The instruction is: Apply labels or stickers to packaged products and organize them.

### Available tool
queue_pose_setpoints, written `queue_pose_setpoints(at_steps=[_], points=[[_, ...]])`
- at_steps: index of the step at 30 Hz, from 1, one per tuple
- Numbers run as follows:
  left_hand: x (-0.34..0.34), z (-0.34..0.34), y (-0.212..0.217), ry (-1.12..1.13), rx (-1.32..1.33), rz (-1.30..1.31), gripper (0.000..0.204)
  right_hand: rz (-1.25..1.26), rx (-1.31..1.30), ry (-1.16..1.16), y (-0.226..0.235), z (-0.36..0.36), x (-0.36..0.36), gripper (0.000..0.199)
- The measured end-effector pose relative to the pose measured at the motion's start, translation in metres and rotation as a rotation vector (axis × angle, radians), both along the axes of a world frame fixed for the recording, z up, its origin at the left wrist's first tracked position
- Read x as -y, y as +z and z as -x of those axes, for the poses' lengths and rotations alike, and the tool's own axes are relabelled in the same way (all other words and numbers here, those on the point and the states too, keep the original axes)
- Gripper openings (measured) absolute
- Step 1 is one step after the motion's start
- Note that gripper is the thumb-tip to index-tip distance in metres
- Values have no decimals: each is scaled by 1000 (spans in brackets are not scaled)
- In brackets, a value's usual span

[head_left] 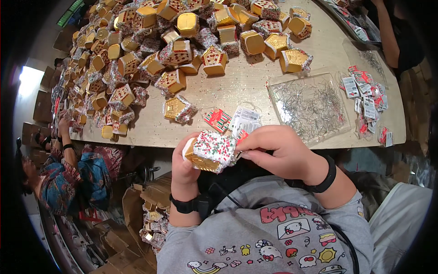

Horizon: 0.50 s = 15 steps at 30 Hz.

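At the table's near edge, my left hand [184,163] is closed around a small gold house ornament [213,150]. Its white-frosted roof, dotted with red and green sprinkles, faces up. My right hand [282,153] pinches thumb and forefinger together at the ornament's right side; a thin bit shows at the fingertips, too small to name. Just beyond the ornament lie a red and green striped tag [217,119] and white printed tags [246,120]. Part of a red tag shows between the ornament and my right fingertips, and I cannot tell whether it is attached.
A large pile of similar house ornaments [187,25] covers the table's far left. A clear tray [340,81] of thin metal pins lies ahead right, beside a heap of tags [367,98]. Co-workers sit at left and far right. An open carton [132,214] holds more ornaments below.
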<state>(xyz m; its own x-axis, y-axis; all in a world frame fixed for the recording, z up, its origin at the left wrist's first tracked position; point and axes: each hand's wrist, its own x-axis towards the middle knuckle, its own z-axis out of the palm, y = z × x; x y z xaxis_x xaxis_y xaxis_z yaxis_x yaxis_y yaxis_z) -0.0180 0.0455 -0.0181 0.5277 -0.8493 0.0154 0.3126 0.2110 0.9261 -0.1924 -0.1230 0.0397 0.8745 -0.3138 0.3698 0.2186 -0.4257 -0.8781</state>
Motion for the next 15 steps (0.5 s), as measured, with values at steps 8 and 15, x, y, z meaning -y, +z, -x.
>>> queue_pose_setpoints(at_steps=[8, 15], points=[[3, 6, 2, -107, -154, 32, 85, -697, -233, 164, 0, 7, 1, 15], [10, 3, -1, -157, -137, -16, 83, -839, -214, 144, -7, 5, 1, 11]])
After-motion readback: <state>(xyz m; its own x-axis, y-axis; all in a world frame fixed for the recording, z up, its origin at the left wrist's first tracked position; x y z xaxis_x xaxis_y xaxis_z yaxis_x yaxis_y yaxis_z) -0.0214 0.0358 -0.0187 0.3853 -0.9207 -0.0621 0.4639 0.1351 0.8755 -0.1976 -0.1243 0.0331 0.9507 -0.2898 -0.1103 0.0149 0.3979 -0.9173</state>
